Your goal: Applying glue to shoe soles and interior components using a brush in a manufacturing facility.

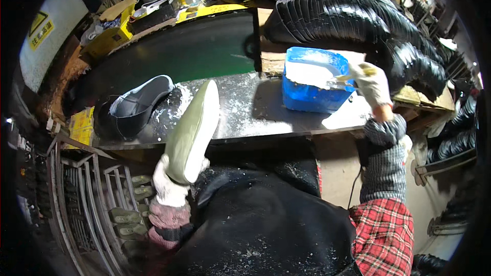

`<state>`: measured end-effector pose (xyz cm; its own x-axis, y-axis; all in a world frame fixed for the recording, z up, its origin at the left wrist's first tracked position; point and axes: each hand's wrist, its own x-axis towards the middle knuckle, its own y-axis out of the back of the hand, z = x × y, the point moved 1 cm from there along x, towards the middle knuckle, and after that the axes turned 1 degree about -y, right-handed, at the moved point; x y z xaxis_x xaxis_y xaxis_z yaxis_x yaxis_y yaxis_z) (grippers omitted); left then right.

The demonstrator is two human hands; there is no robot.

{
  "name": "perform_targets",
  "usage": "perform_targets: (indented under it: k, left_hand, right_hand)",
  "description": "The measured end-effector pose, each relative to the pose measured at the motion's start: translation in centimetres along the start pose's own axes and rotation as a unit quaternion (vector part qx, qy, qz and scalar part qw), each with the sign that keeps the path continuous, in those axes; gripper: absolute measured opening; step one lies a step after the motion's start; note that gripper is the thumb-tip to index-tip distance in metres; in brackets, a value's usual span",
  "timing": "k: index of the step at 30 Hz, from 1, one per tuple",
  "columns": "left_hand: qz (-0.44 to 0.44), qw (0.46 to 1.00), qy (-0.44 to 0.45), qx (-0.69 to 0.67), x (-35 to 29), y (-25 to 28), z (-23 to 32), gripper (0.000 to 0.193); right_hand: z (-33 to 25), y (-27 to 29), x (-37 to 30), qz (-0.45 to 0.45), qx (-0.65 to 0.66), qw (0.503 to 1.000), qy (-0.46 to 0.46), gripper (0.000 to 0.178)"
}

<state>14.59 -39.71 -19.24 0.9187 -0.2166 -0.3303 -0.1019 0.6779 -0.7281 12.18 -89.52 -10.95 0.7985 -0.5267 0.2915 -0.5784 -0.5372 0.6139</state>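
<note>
My left hand [170, 186], in a white glove, is closed around the heel end of an olive-green shoe upper [186, 133], which tilts up over the bench's front edge. Its sole side is coated white and faces right. On the right, my gloved right hand [372, 86] grips a brush [344, 77] over the rim of a cut-open blue container [316, 98]. White liquid [309, 74] stands inside, and the brush's tip reaches toward it; how deep it dips is hard to see. Left of the shoe, a black rubber shoe piece [134, 110] with a pale inner edge rests on the bench.
White smears mark the dark workbench [240, 105]. Behind it runs a dark green belt [199, 51]. Black rubber strips [327, 20] are stacked in rows at the back right. A metal rack [89, 189] with several green shoes [128, 216] stands at lower left.
</note>
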Motion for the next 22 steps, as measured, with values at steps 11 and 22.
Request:
perform_targets:
  k: [11, 22]
  left_hand:
    - [-0.042, 0.957, 0.244, -0.153, -2.0, 6.9, -3.0, 0.076]
    - [-0.025, 0.951, 0.229, -0.208, -0.8, 9.6, -3.9, 0.093]
  right_hand:
    - [-13.4, -10.1, -9.0, -0.275, 0.311, 0.904, 0.103, 0.015]
    - [-11.5, -19.9, -9.2, -0.392, 0.348, 0.848, -0.076, 0.02]
